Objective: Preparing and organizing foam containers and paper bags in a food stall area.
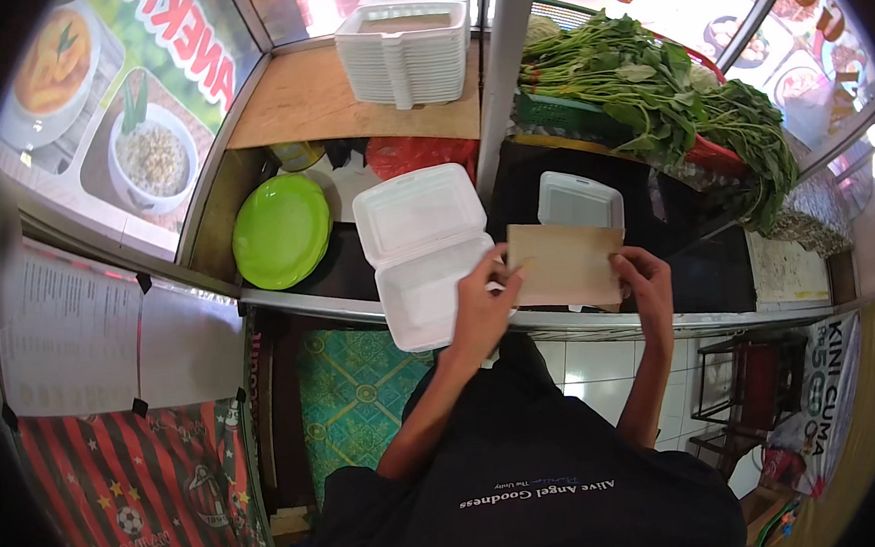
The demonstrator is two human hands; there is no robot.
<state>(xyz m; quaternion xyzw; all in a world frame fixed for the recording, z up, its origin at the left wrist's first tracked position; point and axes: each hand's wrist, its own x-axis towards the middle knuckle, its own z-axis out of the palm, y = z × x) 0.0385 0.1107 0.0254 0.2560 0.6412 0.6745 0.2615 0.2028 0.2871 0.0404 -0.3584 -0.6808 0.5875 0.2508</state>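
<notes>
Between my two hands is a flat rectangle of brown paper, held at its left and right edges. My left hand pinches the left edge, and its wrist passes in front of a foam box. My right hand grips the right edge between thumb and fingers. To the left, the white foam takeout box lies open, its lid tipped back and its tray partly covered by my left hand. Behind the paper sits another white foam container, its near side hidden.
A stack of foam boxes stands on a wooden shelf. Green plates lean at the left, near a red plastic bag. Leafy greens overflow a basket at the back right. A metal-edged counter runs before me.
</notes>
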